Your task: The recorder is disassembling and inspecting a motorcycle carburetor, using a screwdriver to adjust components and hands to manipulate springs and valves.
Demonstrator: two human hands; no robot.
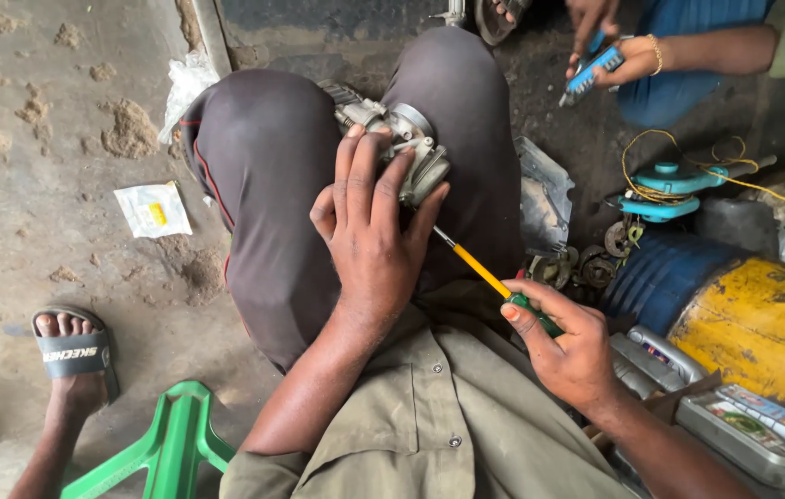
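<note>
My left hand (pixel 369 226) wraps over a grey metal carburettor (pixel 402 139) that rests between my knees, fingers spread across its top. My right hand (pixel 564 346) grips the green handle of a screwdriver (pixel 478 268) with a yellow shaft. Its metal tip points up and left, reaching the underside of the carburettor beneath my left palm. The part's lower side is hidden by my hand.
Another person's hands (pixel 610 51) hold a blue tool at top right. A blue and yellow drum (pixel 744 310), turquoise part with yellow wire (pixel 670 189), oil bottles (pixel 744 425), green plastic stool (pixel 171 444), sandalled foot (pixel 73 356) and white packet (pixel 154 209) surround me.
</note>
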